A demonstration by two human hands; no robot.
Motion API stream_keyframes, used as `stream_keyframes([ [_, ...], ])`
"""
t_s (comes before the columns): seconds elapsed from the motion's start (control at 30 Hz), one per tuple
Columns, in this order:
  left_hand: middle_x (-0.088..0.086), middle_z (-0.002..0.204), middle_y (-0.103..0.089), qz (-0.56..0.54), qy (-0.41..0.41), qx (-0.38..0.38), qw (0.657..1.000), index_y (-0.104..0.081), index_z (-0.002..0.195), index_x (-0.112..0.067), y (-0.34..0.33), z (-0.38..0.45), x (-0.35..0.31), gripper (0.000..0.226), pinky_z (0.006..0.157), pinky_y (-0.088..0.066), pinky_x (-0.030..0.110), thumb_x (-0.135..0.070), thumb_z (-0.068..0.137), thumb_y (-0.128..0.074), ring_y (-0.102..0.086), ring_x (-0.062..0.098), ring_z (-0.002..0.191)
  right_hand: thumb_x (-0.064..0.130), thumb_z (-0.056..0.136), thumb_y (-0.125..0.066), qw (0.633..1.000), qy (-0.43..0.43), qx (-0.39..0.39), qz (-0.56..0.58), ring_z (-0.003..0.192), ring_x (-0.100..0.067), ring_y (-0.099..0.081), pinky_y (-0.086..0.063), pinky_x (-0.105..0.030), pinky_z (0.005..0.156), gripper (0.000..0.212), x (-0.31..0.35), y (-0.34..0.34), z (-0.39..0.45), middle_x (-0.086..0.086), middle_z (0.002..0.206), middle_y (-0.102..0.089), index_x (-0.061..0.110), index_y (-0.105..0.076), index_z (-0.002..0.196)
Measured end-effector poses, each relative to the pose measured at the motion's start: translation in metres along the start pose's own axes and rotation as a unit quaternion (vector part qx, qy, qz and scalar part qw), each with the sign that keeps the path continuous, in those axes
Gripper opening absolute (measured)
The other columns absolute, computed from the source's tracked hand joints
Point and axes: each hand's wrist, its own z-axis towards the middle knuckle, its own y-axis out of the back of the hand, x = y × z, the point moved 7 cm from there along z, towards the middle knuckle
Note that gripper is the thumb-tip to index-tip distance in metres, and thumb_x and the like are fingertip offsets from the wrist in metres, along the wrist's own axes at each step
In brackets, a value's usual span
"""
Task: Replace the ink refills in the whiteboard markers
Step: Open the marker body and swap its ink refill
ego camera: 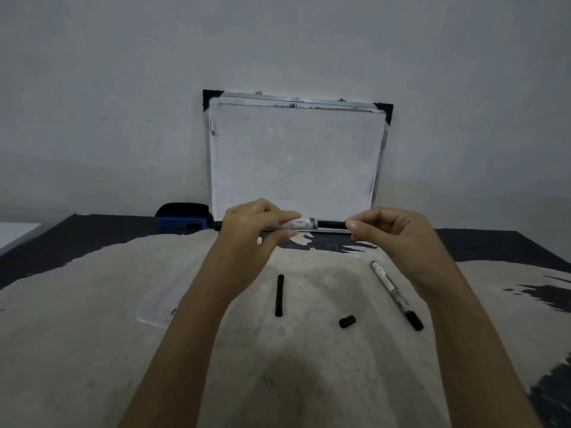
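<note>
Your left hand grips the white marker barrel at twelve o'clock above the bench, while your right hand pinches the black refill sticking out of it. A spare refill, a cap and a second marker lie on the bench below, toward six o'clock.

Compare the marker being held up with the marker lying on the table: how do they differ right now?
The held white-barrelled marker is in the air, level, gripped by the left hand; the right hand pinches a black rod sticking out of its end. The white marker lying on the table is untouched, angled diagonally, closed, with its black end nearest the camera. Both have white printed barrels and black ends.
</note>
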Motion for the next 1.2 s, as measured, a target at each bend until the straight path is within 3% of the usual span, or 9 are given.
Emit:
stream_keyframes([
  [0.07,-0.003,0.083,-0.062,0.007,-0.006,0.01,1.0,-0.068,0.11,-0.02,-0.005,-0.001,-0.001,0.031,0.078,-0.047,0.032,-0.026,0.081,-0.06,-0.054,0.008,0.074,0.021,0.078,-0.071,1.0,0.009,-0.007,0.001,0.074,-0.012,-0.065,-0.052,-0.019,0.073,0.007,0.0,-0.002,0.0,-0.013,0.084,-0.073,0.017,-0.074,0.082],
  [0.17,-0.003,0.083,-0.061,0.014,-0.017,-0.004,1.0,-0.068,0.11,-0.017,-0.01,-0.002,-0.006,0.031,0.072,-0.046,0.032,-0.029,0.083,-0.059,-0.051,0.007,0.074,0.02,0.081,-0.069,0.998,0.022,-0.043,0.029,0.075,-0.011,-0.062,-0.051,-0.016,0.071,0.009,-0.003,-0.01,0.002,-0.012,0.084,-0.072,0.017,-0.074,0.087],
  [0.27,-0.002,0.083,-0.062,0.024,-0.012,-0.03,0.999,-0.068,0.109,-0.016,-0.012,-0.002,-0.005,0.034,0.068,-0.046,0.034,-0.032,0.083,-0.053,-0.047,0.005,0.074,0.016,0.092,-0.055,0.995,0.053,-0.079,0.0,0.076,-0.005,-0.058,-0.048,-0.01,0.073,0.021,-0.006,-0.023,0.004,-0.001,0.09,-0.066,0.017,-0.067,0.11],
  [0.4,-0.004,0.082,-0.06,0.019,0.013,-0.055,0.998,-0.069,0.108,-0.015,-0.015,-0.003,-0.003,0.035,0.067,-0.049,0.039,-0.033,0.083,-0.052,-0.049,0.007,0.072,0.009,0.096,-0.045,0.991,0.1,-0.087,-0.003,0.086,-0.014,-0.059,-0.048,-0.011,0.079,0.032,-0.008,-0.041,0.002,-0.01,0.098,-0.057,0.023,-0.055,0.123],
  [0.63,0.006,0.083,-0.065,-0.019,0.041,-0.076,0.996,-0.067,0.11,-0.012,-0.025,-0.007,-0.005,0.031,0.068,-0.04,0.011,-0.026,0.083,-0.06,-0.05,0.005,0.075,0.005,0.087,-0.061,0.977,0.113,-0.162,0.074,0.09,-0.015,-0.069,-0.055,-0.021,0.08,0.021,-0.014,-0.039,-0.002,-0.006,0.097,-0.07,0.023,-0.068,0.096],
  [0.83,-0.008,0.085,-0.066,-0.091,0.097,-0.056,0.989,-0.068,0.108,-0.015,-0.033,-0.011,0.005,0.026,0.068,-0.039,0.003,-0.019,0.082,-0.066,-0.056,-0.006,0.074,0.007,0.088,-0.06,0.993,0.047,-0.074,0.076,0.081,-0.01,-0.069,-0.054,-0.016,0.076,0.023,-0.023,-0.035,0.004,-0.005,0.096,-0.07,0.022,-0.069,0.103],
  [0.93,-0.008,0.082,-0.07,-0.221,0.193,0.002,0.956,-0.068,0.103,-0.016,-0.045,-0.014,0.016,0.019,0.068,-0.049,0.009,-0.017,0.083,-0.065,-0.065,-0.003,0.07,0.009,0.085,-0.064,0.998,-0.041,0.036,-0.008,0.072,0.0,-0.067,-0.054,-0.011,0.067,0.022,-0.035,-0.02,0.004,0.002,0.089,-0.072,0.015,-0.072,0.105],
  [1.03,0.005,0.086,-0.073,-0.322,0.286,0.093,0.898,-0.065,0.102,-0.006,-0.064,-0.024,0.024,0.021,0.069,-0.057,0.017,-0.018,0.085,-0.062,-0.07,0.009,0.07,0.013,0.081,-0.07,0.954,-0.088,0.174,-0.227,0.079,-0.001,-0.067,-0.051,-0.012,0.07,0.019,-0.061,-0.012,0.0,0.008,0.093,-0.074,0.023,-0.075,0.096],
  [1.2,0.012,0.092,-0.072,-0.345,0.343,0.212,0.847,-0.062,0.106,0.002,-0.087,-0.045,0.031,0.025,0.065,-0.058,0.019,-0.015,0.089,-0.057,-0.071,0.012,0.071,0.013,0.074,-0.076,0.897,-0.144,0.284,-0.306,0.082,-0.005,-0.061,-0.048,-0.018,0.074,0.021,-0.098,-0.02,-0.009,0.0,0.102,-0.07,0.022,-0.073,0.094],
])
